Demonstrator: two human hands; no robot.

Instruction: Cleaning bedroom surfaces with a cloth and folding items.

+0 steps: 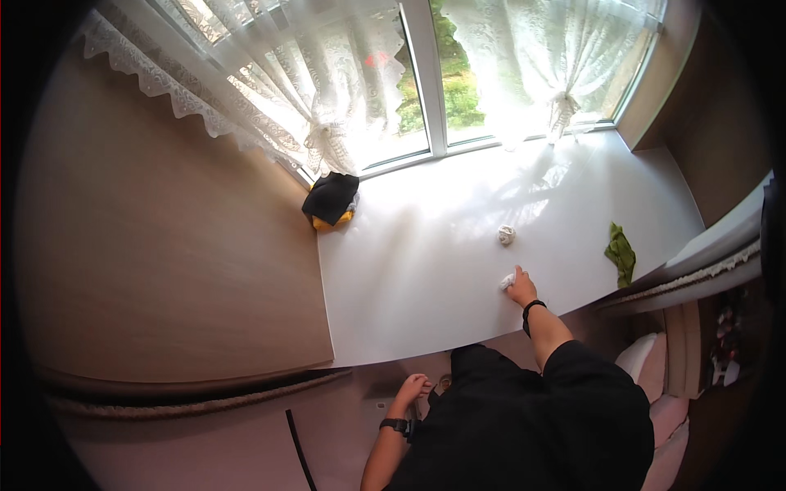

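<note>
On the white window-sill counter (393, 294), my right hand (522, 288) grips a crumpled white cloth (507, 282) and presses it near the front edge. The fingers partly cover that cloth. Just beyond lies a balled-up whitish cloth (506, 234), apart from the hand. My left hand (414, 388) hangs below the counter beside my body, its fingers loosely bent and nothing seen in it. A green cloth (621, 255) lies crumpled to the right, near the counter's front edge.
A stack of folded cloths, black (331, 197) on top and yellow (332, 220) beneath, sits in the left corner. Tied lace curtains (328, 147) hang before the window (437, 92). Wooden panels (184, 245) bound the left side. Pale cushions (645, 365) lie at lower right.
</note>
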